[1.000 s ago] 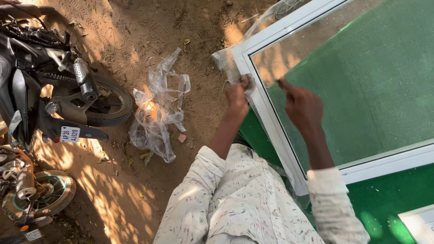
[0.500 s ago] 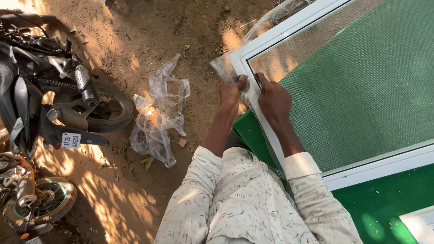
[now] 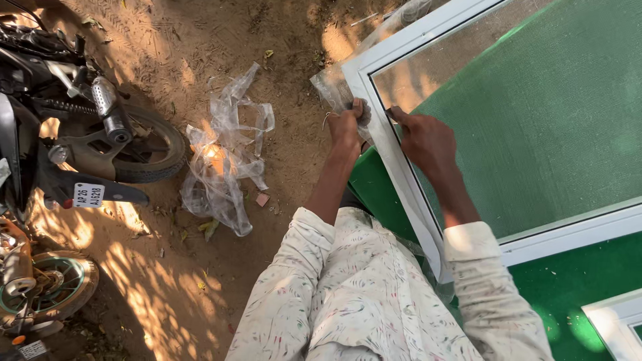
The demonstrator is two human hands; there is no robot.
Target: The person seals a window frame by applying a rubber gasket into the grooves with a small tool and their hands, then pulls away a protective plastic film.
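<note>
A white window frame [image 3: 401, 180] with grey mesh [image 3: 535, 120] lies on a green surface. Clear plastic film [image 3: 329, 85] peels off the frame's left rail. My left hand [image 3: 348, 126] is closed around this film at the rail's outer edge. My right hand [image 3: 424, 139] lies over the mesh just right of the rail, its fingertips pinched at the rail's inner edge. Whether anything is between those fingertips is too small to tell. Both sleeves are pale and patterned.
A heap of crumpled clear film [image 3: 224, 164] lies on the sandy ground to the left. A parked motorcycle [image 3: 80, 134] stands at the far left, with another wheel [image 3: 47, 287] below it. The corner of a second white frame [image 3: 618, 321] shows at the bottom right.
My right hand came off the mesh to the rail beside my left hand, then drew slightly to the right. My left hand has stayed on the film at the rail.
</note>
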